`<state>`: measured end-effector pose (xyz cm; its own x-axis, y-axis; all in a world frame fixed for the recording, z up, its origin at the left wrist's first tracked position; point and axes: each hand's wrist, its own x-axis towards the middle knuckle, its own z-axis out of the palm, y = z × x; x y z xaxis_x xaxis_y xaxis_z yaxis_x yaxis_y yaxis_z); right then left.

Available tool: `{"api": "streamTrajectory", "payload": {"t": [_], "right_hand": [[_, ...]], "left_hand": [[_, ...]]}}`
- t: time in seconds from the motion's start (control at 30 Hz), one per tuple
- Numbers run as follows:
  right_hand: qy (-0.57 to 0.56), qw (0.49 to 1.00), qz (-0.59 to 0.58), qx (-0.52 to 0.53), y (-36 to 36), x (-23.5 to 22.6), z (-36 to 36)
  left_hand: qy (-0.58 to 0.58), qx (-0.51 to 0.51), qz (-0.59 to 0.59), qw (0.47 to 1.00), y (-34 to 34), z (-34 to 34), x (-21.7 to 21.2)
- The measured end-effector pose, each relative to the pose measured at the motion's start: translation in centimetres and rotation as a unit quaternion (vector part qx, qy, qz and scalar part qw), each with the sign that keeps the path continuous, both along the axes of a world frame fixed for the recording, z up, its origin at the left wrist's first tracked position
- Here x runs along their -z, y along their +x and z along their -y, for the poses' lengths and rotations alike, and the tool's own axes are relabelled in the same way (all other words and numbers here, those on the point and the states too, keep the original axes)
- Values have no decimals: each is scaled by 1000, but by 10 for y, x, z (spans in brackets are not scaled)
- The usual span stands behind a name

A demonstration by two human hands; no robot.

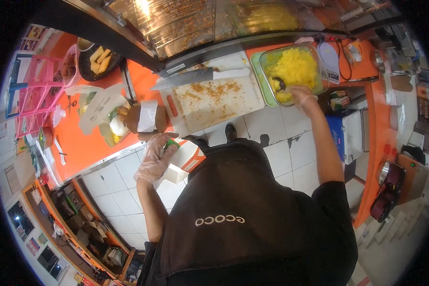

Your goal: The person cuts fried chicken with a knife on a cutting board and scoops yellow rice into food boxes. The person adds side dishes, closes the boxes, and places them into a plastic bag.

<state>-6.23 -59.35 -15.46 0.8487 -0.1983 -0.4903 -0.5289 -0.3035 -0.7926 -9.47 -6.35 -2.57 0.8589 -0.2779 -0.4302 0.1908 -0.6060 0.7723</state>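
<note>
Seen from above, over a black apron (243, 209). Right hand in a clear plastic glove (302, 95) stretched forward to the near edge of a clear rectangular container of yellow rice (293, 69), fingers closed round the handle of a dark spoon (280, 84) dipped in the rice. Left hand in a clear plastic glove (156, 159) held low near the counter edge, fingers curled on a small white carton box (178, 168) with an orange-patterned flap. Between the hands, a white cutting board (212, 100) scattered with brown crumbs, a large knife with a white handle (200, 76) lying across its far edge. Left of the board, on the orange counter (76, 138), open brown paper boxes (145, 119) with food. Pink plastic rack (35, 90) at far left.
</note>
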Motion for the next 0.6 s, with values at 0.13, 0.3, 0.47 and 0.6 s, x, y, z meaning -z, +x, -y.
{"api": "streamTrajectory", "payload": {"t": [0.13,0.3,0.47,0.6], "right_hand": [[240,952,-95,165,-1,-22,-9],[252,944,-25,214,-14,-4,18],[236,934,23,267,5,-60,-17],[203,950,79,222,23,-117,-100]], "left_hand": [[-16,-19,-17,1000,-2,-16,10],[-87,-131,-115,981,-9,-39,5],[-63,-152,-75,983,-32,-88,9],[-1,-175,-67,982,-54,-138,10]]}}
